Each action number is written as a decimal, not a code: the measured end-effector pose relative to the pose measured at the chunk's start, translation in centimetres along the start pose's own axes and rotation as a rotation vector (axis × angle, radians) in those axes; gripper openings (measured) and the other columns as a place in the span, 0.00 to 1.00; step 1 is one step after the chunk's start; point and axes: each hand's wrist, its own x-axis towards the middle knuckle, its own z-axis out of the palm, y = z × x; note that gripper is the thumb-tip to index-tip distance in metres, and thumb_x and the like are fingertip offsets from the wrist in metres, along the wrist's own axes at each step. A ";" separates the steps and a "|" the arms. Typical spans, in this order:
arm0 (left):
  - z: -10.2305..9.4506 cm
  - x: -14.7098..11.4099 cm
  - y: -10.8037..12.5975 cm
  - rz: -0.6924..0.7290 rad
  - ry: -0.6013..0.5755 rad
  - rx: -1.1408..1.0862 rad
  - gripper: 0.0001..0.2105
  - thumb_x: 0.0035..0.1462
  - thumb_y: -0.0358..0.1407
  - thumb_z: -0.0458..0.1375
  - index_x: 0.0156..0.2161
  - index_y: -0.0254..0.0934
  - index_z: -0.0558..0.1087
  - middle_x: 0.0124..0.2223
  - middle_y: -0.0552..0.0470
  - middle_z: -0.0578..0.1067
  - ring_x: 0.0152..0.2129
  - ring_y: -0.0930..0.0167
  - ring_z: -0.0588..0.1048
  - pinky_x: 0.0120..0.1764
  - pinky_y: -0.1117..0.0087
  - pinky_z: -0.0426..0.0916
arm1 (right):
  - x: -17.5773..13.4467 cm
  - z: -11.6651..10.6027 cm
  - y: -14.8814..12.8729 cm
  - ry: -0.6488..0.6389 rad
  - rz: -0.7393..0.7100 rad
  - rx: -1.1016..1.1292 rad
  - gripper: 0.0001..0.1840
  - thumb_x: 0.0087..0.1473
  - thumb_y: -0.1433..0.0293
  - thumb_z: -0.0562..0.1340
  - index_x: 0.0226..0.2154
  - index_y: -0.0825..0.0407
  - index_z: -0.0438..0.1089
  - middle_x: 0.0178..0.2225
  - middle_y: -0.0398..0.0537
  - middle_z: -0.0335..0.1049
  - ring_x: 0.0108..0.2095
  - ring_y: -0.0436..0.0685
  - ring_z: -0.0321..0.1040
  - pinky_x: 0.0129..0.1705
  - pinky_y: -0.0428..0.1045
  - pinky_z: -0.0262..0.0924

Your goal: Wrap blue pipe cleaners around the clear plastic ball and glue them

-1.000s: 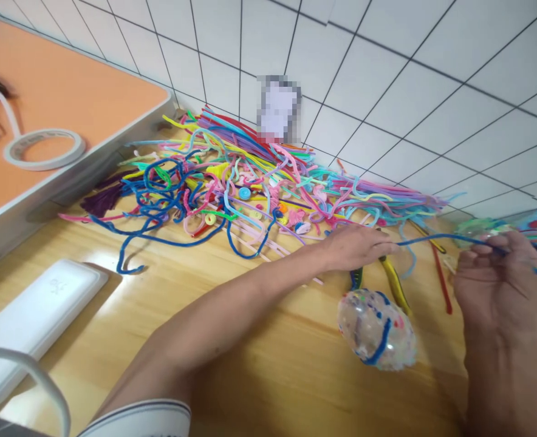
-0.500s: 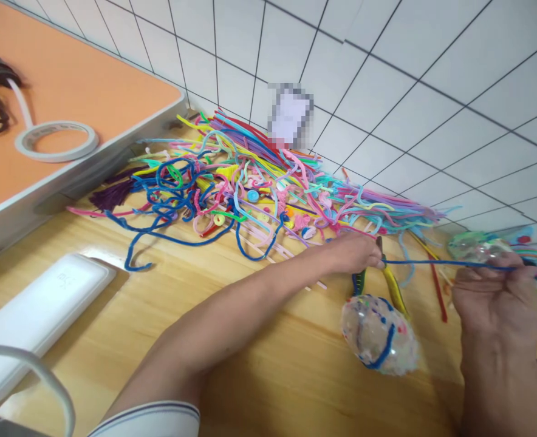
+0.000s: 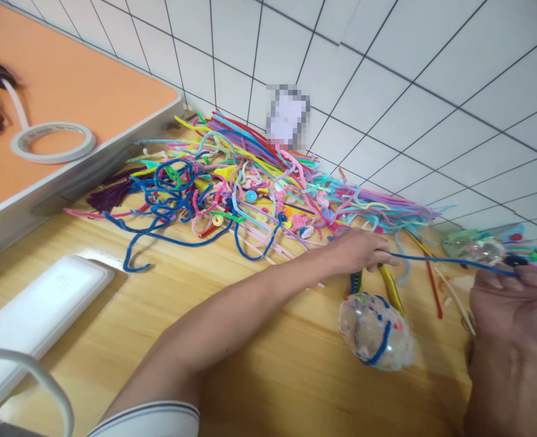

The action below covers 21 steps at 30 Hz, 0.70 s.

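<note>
A blue pipe cleaner (image 3: 441, 260) stretches between my two hands, above the table. My left hand (image 3: 364, 250) pinches it near its left end. Farther right, my right hand (image 3: 519, 300) has its fingers closed on it, palm turned up. Under my left hand lie pliers (image 3: 391, 291) with yellow and green handles; their jaws are hidden. In front of the pliers rests a clear egg-shaped ornament (image 3: 375, 332) with colored specks and a blue fuzzy strip around it.
Pipe cleaners, buttons and tassels make a tangled pile (image 3: 232, 188) along the tiled wall (image 3: 387, 97). Another clear decorated piece (image 3: 473, 246) lies at the right. At left are a white power bank (image 3: 45, 321), a cable (image 3: 36, 370) and a tape roll (image 3: 52, 142) on an orange board (image 3: 90, 79).
My right hand has moved right and slightly down, along with the blue pipe cleaner, whose span between my hands is longer. My left hand has shifted only slightly.
</note>
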 end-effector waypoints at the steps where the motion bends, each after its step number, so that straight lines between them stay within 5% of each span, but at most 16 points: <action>1: -0.2 -0.1 -0.1 -0.022 0.016 -0.054 0.15 0.77 0.40 0.60 0.39 0.35 0.83 0.34 0.53 0.85 0.34 0.72 0.80 0.37 0.72 0.66 | 0.3 -0.1 0.0 -0.007 0.009 0.014 0.35 0.77 0.63 0.47 0.20 0.48 0.71 0.23 0.40 0.43 0.19 0.45 0.44 0.19 0.46 0.35; 4: -0.4 -0.4 -0.1 -0.055 0.041 -0.043 0.17 0.77 0.41 0.60 0.38 0.35 0.85 0.32 0.54 0.83 0.33 0.71 0.80 0.35 0.72 0.64 | 1.0 -0.6 0.1 -0.074 0.074 0.039 0.23 0.70 0.67 0.53 0.23 0.49 0.69 0.23 0.39 0.46 0.19 0.47 0.47 0.18 0.44 0.41; 7: -0.1 -0.5 0.5 -0.043 0.033 0.208 0.18 0.78 0.43 0.59 0.42 0.37 0.87 0.39 0.50 0.86 0.38 0.68 0.82 0.34 0.70 0.62 | 1.6 -1.2 0.1 -0.069 0.122 0.048 0.18 0.64 0.66 0.52 0.24 0.49 0.65 0.21 0.37 0.45 0.19 0.49 0.47 0.18 0.43 0.45; 13: 1.2 -0.5 1.8 -0.033 -0.001 0.474 0.15 0.74 0.44 0.65 0.48 0.35 0.88 0.40 0.40 0.87 0.40 0.57 0.86 0.31 0.65 0.62 | 1.6 -1.5 -1.1 0.054 0.089 -0.010 0.14 0.57 0.67 0.49 0.22 0.49 0.62 0.22 0.39 0.52 0.18 0.50 0.48 0.18 0.45 0.39; 21: 1.0 -1.2 1.7 0.003 0.035 0.528 0.16 0.77 0.46 0.60 0.47 0.39 0.87 0.42 0.44 0.88 0.41 0.61 0.86 0.33 0.68 0.63 | 0.6 -0.9 -2.6 0.007 0.064 -0.009 0.21 0.61 0.70 0.45 0.23 0.49 0.66 0.21 0.40 0.52 0.17 0.50 0.46 0.16 0.45 0.37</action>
